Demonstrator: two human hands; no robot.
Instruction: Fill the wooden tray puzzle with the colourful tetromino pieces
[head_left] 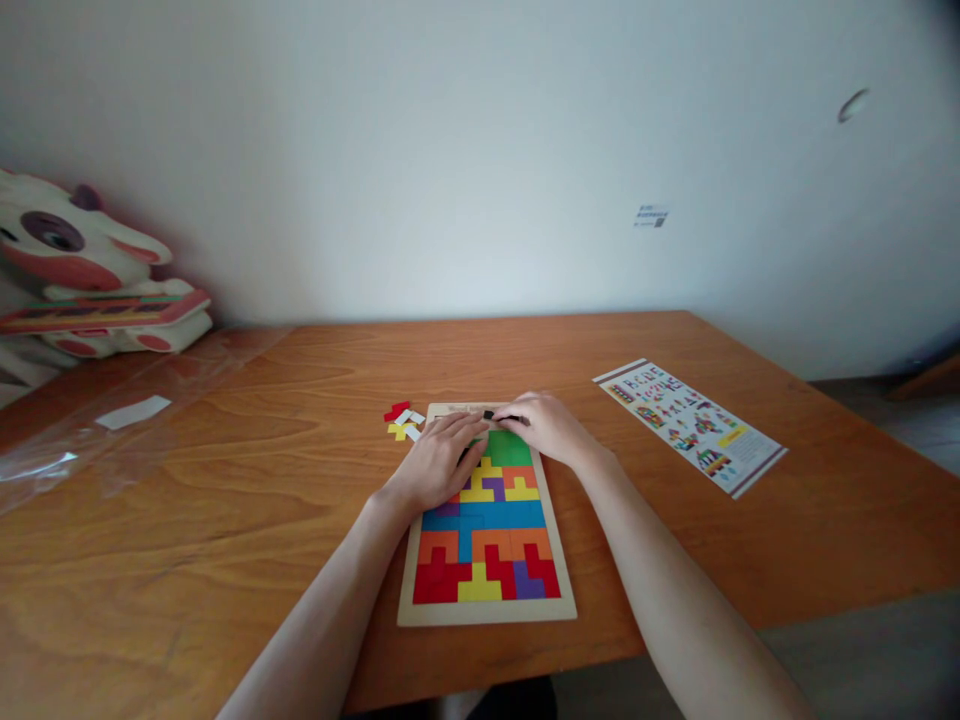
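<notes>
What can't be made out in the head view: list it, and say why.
- Upper left of the puzzle board: hidden by the left hand.
- Full outline of the black piece, and whether it is gripped or only touched: covered by fingers of the right hand.
- Wall label and fine print on the leaflet: too small.
- Cow toy: cut off by the left edge.

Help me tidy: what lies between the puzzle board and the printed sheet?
The head view shows the right hand and forearm between board and sheet, over wooden tabletop.
</notes>
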